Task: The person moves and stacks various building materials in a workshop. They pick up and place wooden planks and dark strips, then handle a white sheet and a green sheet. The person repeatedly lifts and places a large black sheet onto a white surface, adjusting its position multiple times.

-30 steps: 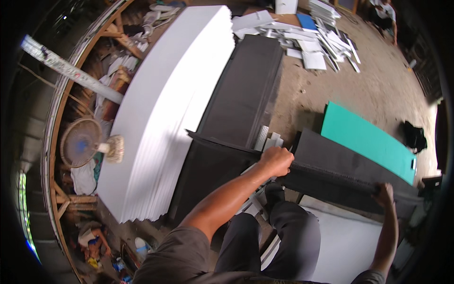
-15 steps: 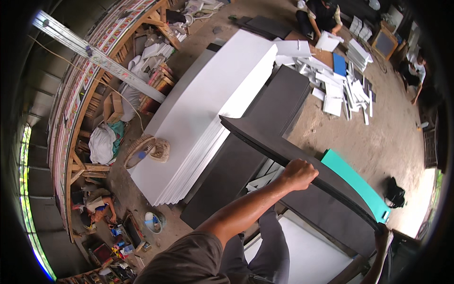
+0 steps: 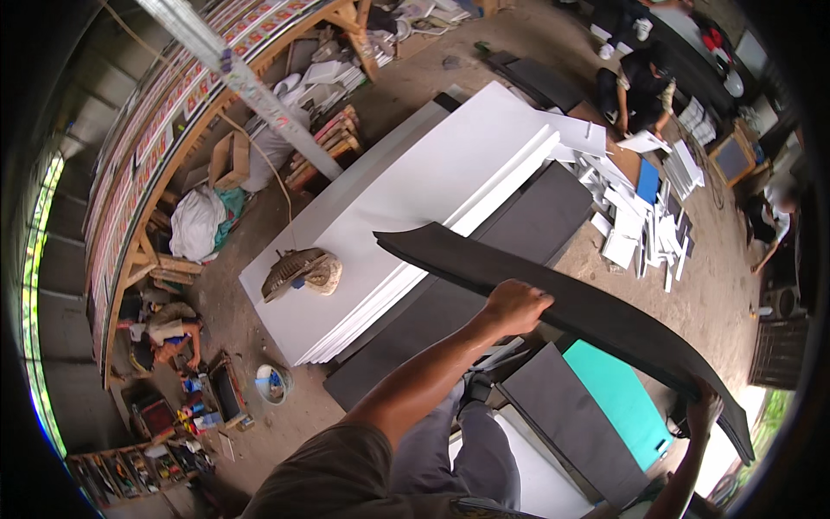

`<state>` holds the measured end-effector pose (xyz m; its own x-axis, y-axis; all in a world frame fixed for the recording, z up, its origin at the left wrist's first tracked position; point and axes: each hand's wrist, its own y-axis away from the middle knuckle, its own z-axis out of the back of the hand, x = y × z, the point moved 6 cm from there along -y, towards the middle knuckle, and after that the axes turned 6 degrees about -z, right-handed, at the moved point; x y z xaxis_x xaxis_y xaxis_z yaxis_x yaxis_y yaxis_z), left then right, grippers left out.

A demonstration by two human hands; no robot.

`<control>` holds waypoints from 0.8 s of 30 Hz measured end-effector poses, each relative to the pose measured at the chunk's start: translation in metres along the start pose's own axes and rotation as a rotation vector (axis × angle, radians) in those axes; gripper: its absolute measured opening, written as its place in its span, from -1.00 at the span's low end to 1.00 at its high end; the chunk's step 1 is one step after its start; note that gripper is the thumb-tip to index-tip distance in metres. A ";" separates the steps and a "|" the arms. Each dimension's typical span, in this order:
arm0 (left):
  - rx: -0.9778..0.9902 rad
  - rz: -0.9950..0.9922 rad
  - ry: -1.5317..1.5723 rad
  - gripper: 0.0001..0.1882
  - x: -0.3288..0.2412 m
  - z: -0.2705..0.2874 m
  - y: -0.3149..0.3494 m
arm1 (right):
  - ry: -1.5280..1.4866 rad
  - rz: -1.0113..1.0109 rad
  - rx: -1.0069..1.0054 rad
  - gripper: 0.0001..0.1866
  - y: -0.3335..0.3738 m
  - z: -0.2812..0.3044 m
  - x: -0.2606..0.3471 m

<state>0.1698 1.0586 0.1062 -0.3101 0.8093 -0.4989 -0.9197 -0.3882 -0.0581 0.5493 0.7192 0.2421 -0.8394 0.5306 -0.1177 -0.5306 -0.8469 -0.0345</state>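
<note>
A long black flexible sheet (image 3: 596,316), sagging in a curve, is held up in front of me. My left hand (image 3: 517,308) is closed round its near edge, left of the middle. Close to the sheet's right end, my right hand (image 3: 705,410) grips the same edge. Below it lie another black panel (image 3: 571,419) and a teal panel (image 3: 618,402) side by side, with a white sheet (image 3: 538,476) nearer my legs. The held sheet's left end hangs over a pile of black sheets (image 3: 536,216) beside a tall stack of white sheets (image 3: 424,177).
A woven hat-like item (image 3: 298,272) rests on the white stack. White offcuts (image 3: 618,216) litter the floor at far right, where a person (image 3: 640,91) crouches. Another person (image 3: 169,333) works at left near a bucket (image 3: 272,383) and tool boxes (image 3: 226,389). A metal post (image 3: 251,95) stands far left.
The black sheet has come up off the panels, still in both hands, showing more of the teal panel and the black panel beside it. My view has shifted, and the hat-like item has tipped over.
</note>
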 end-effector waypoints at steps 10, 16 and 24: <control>-0.187 0.006 -0.040 -0.76 0.019 0.146 -0.034 | 0.176 -0.019 -0.068 -0.63 -0.106 0.140 -0.026; -0.458 0.152 -0.075 -0.69 0.105 0.212 0.005 | 0.181 0.235 -0.204 -0.59 -0.235 0.200 0.104; -0.497 0.557 -0.105 -0.55 0.259 0.243 0.070 | 0.215 0.579 -0.322 -0.47 -0.444 0.172 0.326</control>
<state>-0.0336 1.3478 0.1831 -0.7419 0.4630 -0.4850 -0.4110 -0.8855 -0.2166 0.4910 1.2733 0.3898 -0.9170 0.0005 -0.3989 0.0847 -0.9769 -0.1960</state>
